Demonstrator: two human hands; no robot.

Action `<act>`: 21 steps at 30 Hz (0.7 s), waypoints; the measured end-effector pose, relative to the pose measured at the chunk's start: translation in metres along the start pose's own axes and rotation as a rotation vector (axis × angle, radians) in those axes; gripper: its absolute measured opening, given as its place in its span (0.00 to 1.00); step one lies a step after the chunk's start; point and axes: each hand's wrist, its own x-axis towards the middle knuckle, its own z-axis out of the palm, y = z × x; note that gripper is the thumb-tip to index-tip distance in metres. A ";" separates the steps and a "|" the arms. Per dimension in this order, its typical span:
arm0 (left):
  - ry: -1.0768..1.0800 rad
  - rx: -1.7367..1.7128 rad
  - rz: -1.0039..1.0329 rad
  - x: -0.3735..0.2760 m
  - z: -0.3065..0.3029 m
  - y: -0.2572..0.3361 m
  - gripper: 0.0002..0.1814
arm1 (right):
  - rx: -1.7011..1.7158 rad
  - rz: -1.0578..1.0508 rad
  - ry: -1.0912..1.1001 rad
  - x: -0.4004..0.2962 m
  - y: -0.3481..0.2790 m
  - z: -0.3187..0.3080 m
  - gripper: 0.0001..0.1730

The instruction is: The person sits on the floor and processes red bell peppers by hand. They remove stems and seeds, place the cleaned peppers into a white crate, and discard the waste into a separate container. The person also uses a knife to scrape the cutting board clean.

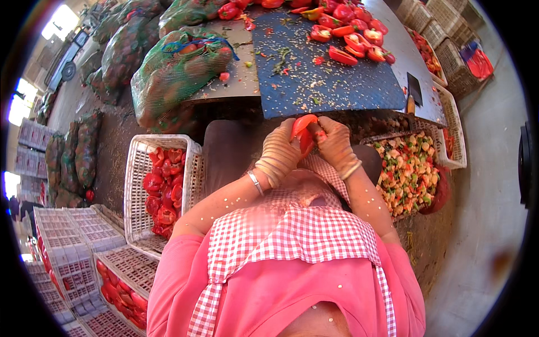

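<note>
Both gloved hands meet just in front of the table's near edge, above my lap. My left hand (pixel 278 147) grips a red bell pepper piece (pixel 304 126) from its left side. The fingers of my right hand (pixel 336 142) are on the same piece from the right, some of them tucked at its hollow inside. A small red scrap sticks to the right glove. Just beyond the hands lies a blue mat (pixel 324 88), strewn with pale seeds and green stem bits. Cut red bell peppers (pixel 349 33) are heaped on its far right part.
A white plastic crate (pixel 193 168) of red pepper halves stands at my left. On my right is a container of pepper cores (pixel 406 177). A cleaver (pixel 413 90) with a wooden handle lies at the table's right edge. Green mesh sacks (pixel 181 71) are at the left.
</note>
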 end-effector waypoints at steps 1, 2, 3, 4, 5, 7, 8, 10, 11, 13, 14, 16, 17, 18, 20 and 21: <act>-0.003 -0.016 -0.029 -0.001 -0.005 -0.005 0.14 | 0.187 0.034 -0.027 0.002 -0.006 -0.004 0.14; 0.001 -0.169 -0.112 0.001 -0.006 -0.015 0.13 | 0.375 0.069 -0.057 0.000 -0.013 -0.016 0.14; 0.009 -0.323 -0.193 0.002 -0.006 -0.029 0.12 | 0.561 0.108 -0.091 -0.005 -0.015 -0.024 0.14; 0.024 -0.478 -0.273 0.003 -0.010 -0.039 0.11 | 0.580 0.097 -0.025 -0.009 -0.005 -0.031 0.13; 0.064 -0.450 -0.265 0.003 -0.016 -0.043 0.10 | 0.607 0.081 0.028 -0.012 0.011 -0.038 0.12; 0.154 -0.382 -0.252 0.006 -0.032 -0.041 0.08 | 0.259 0.127 0.187 -0.020 0.041 -0.064 0.11; 0.191 -0.335 -0.156 0.005 -0.039 -0.023 0.09 | -0.228 -0.020 0.342 -0.030 0.095 -0.076 0.12; 0.224 -0.132 -0.057 0.008 -0.049 0.001 0.14 | -0.790 0.271 0.234 -0.050 0.118 -0.103 0.19; 0.199 -0.007 -0.040 0.014 -0.049 0.004 0.17 | -1.080 0.442 0.100 -0.061 0.128 -0.120 0.24; 0.155 -0.030 -0.038 0.023 -0.033 0.006 0.12 | -0.804 0.436 0.286 -0.061 0.119 -0.130 0.29; 0.176 -0.039 -0.021 0.024 -0.024 0.013 0.14 | -0.840 0.319 0.449 -0.051 0.114 -0.115 0.29; 0.089 -0.051 0.031 0.024 -0.011 0.035 0.18 | -0.820 0.100 0.432 -0.028 0.086 -0.074 0.26; -0.024 -0.065 0.078 0.026 -0.005 0.045 0.19 | -0.782 0.007 0.257 -0.011 0.063 -0.049 0.23; 0.008 -0.048 0.044 0.025 0.005 0.050 0.20 | -0.696 -0.140 0.126 -0.006 0.090 -0.018 0.26; -0.010 -0.002 0.036 0.035 -0.002 0.032 0.22 | -0.296 -0.108 0.211 0.001 0.052 0.002 0.26; 0.017 -0.133 -0.017 0.035 -0.040 0.030 0.23 | -0.474 -0.034 0.193 0.007 0.066 -0.013 0.26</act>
